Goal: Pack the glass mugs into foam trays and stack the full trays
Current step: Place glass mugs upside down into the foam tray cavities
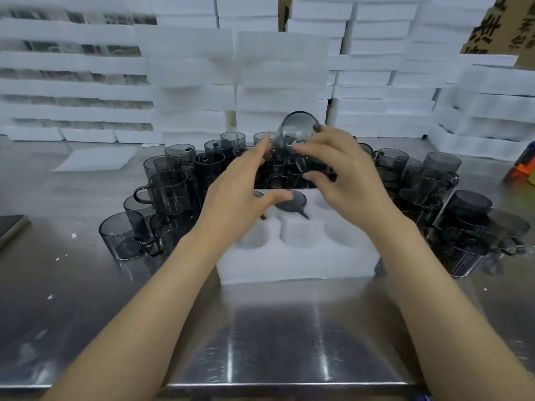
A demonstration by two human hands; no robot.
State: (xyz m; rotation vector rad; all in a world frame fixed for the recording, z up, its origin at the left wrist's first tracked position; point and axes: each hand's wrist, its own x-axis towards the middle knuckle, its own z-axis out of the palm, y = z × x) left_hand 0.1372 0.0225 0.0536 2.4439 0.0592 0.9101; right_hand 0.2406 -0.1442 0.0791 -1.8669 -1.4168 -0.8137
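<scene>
- Smoky grey glass mug (298, 128) held tilted by right grip (341, 172), fingers curled round it, over white foam tray (298, 256).
- Left grip (240, 186) kept spread open beside mug, nothing held.

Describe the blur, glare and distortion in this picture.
Head view: motion blur smears the raised mug in the right hand and the foam stacks behind; lamp glare streaks the steel table near the camera; wide-angle distortion tilts the stacks toward the frame's sides.
</scene>
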